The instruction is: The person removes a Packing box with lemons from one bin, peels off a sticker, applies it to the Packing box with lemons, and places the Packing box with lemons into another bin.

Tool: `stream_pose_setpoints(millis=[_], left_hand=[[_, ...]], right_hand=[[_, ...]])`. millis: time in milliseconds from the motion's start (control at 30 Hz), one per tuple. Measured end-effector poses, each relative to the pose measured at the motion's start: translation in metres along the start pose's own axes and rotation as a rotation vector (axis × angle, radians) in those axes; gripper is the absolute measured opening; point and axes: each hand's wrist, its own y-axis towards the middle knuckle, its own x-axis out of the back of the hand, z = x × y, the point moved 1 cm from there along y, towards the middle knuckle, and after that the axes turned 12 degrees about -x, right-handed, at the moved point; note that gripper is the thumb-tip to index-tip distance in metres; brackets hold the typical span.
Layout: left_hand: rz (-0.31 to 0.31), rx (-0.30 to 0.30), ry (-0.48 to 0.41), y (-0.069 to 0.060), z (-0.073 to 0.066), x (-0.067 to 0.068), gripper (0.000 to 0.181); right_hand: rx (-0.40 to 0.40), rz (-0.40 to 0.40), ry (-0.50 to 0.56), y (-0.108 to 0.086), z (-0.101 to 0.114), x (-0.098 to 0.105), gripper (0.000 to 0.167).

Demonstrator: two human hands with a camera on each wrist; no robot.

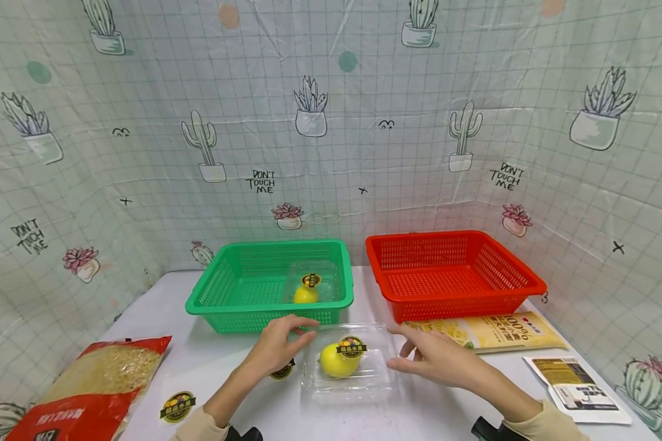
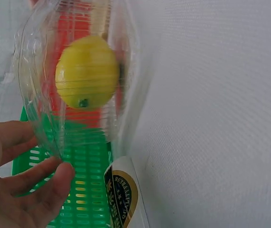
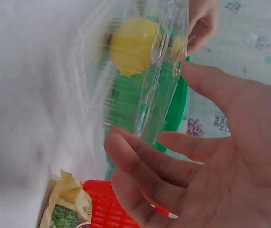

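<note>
A clear plastic clamshell box [image 1: 372, 367] with a yellow lemon [image 1: 336, 361] inside lies at the front middle of the table. A black and gold round sticker [image 1: 352, 347] is on its lid. My left hand [image 1: 278, 346] is at the box's far left corner, its fingertips at the rim in the left wrist view. On the right side, my right hand [image 1: 438, 355] has its fingers spread loosely, thumb and fingertips close to the edge. The right wrist view shows the lemon [image 3: 134, 46] through the plastic; whether each fingertip touches is hard to tell.
Behind stands a green basket [image 1: 232, 309] holding another clear box [image 1: 328, 278] with a lemon. A red basket [image 1: 458, 300] is to its right, a pasta bag [image 1: 496, 331] before it. A white pouch [image 1: 579, 392], red bag [image 1: 94, 392] and loose sticker [image 1: 178, 407] lie around.
</note>
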Motion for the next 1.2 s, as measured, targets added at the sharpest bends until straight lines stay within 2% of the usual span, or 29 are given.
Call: stream_pose_setpoints(millis=[133, 300, 567, 933, 1200], left_hand=[[0.008, 0.015, -0.021, 0.0, 0.0, 0.002, 0.023], [0.013, 0.04, -0.035, -0.001, 0.0, 0.002, 0.024], [0.037, 0.08, -0.128, -0.002, 0.002, 0.003, 0.026], [0.045, 0.061, -0.168, 0.0, 0.0, 0.005, 0.03], [0.07, 0.09, -0.264, 0.001, 0.002, 0.008, 0.032]], right_hand=[[0.036, 0.056, 0.024, -0.008, 0.0, -0.001, 0.084], [0.061, 0.076, 0.032, -0.012, 0.001, -0.005, 0.092], [0.058, 0.101, 0.03, -0.014, 0.0, -0.006, 0.095], [0.089, 0.103, 0.03, -0.013, -0.001, -0.003, 0.092], [0.078, 0.137, 0.057, -0.014, 0.001, 0.001, 0.092]])
